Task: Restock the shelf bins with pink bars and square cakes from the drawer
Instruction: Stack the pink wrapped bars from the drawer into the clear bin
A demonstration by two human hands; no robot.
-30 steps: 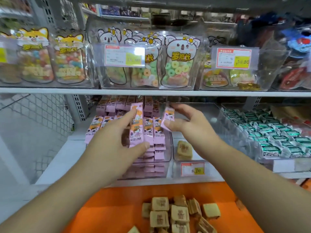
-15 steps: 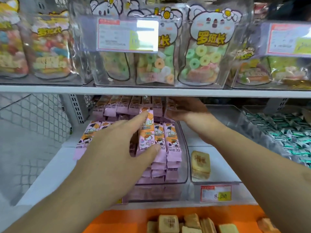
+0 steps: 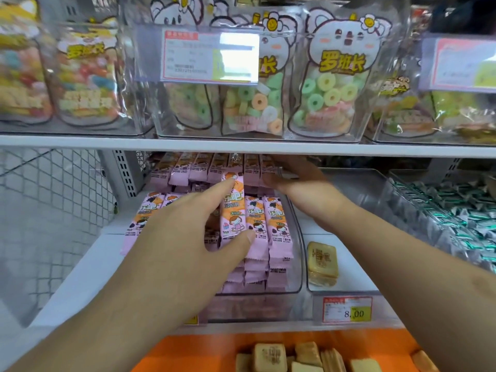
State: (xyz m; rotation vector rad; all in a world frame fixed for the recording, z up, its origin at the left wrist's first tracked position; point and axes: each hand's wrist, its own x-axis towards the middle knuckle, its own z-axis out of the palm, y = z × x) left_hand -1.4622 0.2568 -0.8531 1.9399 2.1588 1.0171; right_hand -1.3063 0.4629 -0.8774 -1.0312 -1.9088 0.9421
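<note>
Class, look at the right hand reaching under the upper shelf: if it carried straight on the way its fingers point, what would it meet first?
The right hand points left and back, so it would probably meet the rear row of pink bars first. Its fingertips look already at them, though blur leaves contact uncertain.

I've only the head cam: worn up top, looking fwd and slightly down, close in on the shelf, bins at mid-frame, drawer at bottom edge. No 2nd view.

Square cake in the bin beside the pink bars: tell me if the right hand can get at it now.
Probably yes. The square cake lies alone in its open-topped bin, and the right hand is just behind it, though it holds a bar.
</note>
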